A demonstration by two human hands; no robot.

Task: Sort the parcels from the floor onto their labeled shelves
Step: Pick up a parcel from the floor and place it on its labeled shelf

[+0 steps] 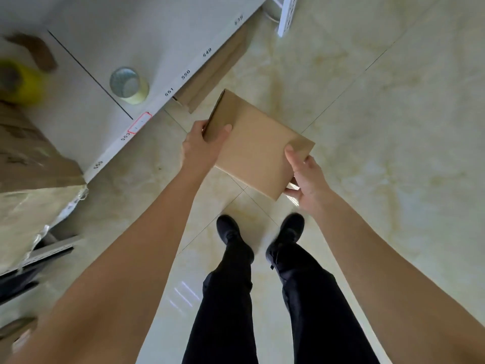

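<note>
**Flat parcel held in both hands beside the numbered shelf**

Head view, looking straight down. Entries run left to right.

Far left, about 9 o'clock: a large brown box (29,153) sits on the white shelf (86,122), its printing too blurred to read. Above it, near 10 o'clock, a yellow tape roll (22,84), also blurred. Further in, a second tape roll (129,85), pale with a grey core, stands on end on the shelf top.

The shelf's front edge runs diagonally from 8 o'clock up toward 12. Number labels (185,74) are printed along it; I can read 553, 551, 550 and 549, the others uncertain. A red-outlined tag (140,124) sits on the edge just beside 553. Under the edge near 551, another cardboard piece (210,77) shows on a lower level.

Centre: my left hand (203,143) grips the parcel (258,145) at its left edge, thumb curled over the top face, fingers underneath and hidden. The parcel is a flat brown cardboard box, plain face up, held in the air over the floor tiles (380,127), just off the shelf edge and not touching it.

At about 3 o'clock of the parcel, my right hand (305,177) holds the near right corner, thumb pressed on top, fingers curled under.

Below, at 6 o'clock: my two black shoes (228,229) and dark trousers.
</note>
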